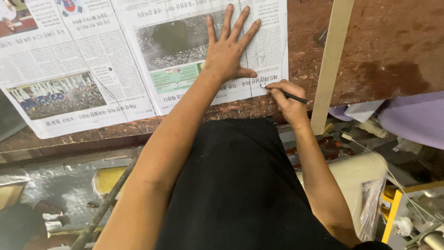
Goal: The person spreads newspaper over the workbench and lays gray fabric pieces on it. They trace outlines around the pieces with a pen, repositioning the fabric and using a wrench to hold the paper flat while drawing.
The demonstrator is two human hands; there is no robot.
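- Left hand (230, 50), upper centre of frame: palm down, fingers spread wide, arm stretched straight forward.
- Right hand (286, 95), just right of it: fingers pinched closed, wrist bent.

A worn, reddish-brown wooden counter (388, 51) with dark stains fills the upper view, a pale wooden slat (330, 65) leaning across it, while crinkled silver plastic sheeting (60, 185) covers the cluttered floor below under soft light.

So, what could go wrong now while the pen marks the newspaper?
The newspaper is held flat only by the spread left hand; if it slides, the line may go crooked. The pen in the right hand works near the sheet's lower edge and close to the left thumb, so it might tear the paper or mark the thumb.
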